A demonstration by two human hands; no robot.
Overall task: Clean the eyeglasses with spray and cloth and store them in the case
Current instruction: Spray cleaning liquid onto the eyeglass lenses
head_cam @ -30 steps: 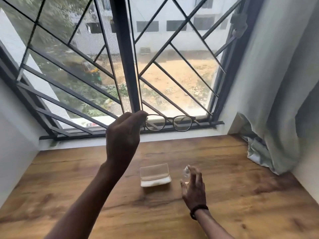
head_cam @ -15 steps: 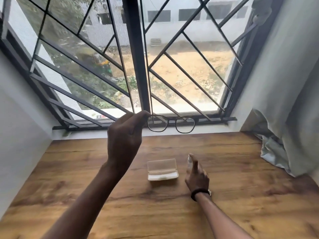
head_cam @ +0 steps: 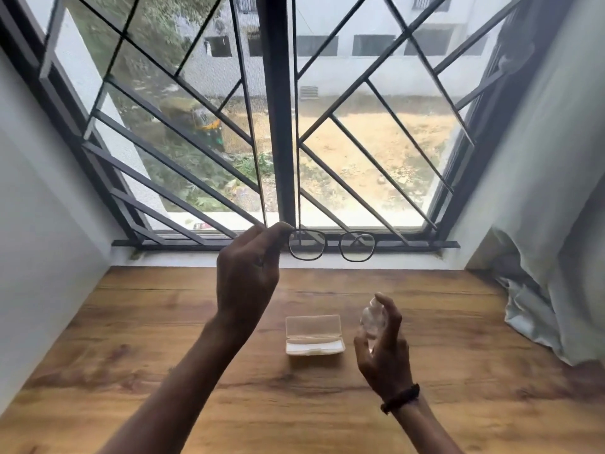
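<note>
The left hand [head_cam: 248,267] is held up over the far part of the wooden desk [head_cam: 131,339], in front of the window [head_cam: 278,126]. Its grip is a pinch: the fingertips hold the left end of the eyeglasses [head_cam: 331,240]. The eyeglasses hang in the air, level, with both lenses facing the person and reaching out to the right of the hand. The right hand [head_cam: 384,352] is lower and nearer, just right of the case [head_cam: 314,335]. Its grip is curled round a small clear spray bottle [head_cam: 371,317], which stands upright in the hand with one finger resting on its top. A dark band [head_cam: 401,398] is on that wrist. The clear case lies open on the middle of the desk, between the two arms, with its lid standing up on the far side. Something white lies in its near half, but it is too blurry to tell what it is. A pale curtain [head_cam: 540,257] hangs on the right and bunches on the desk's right edge.
</note>
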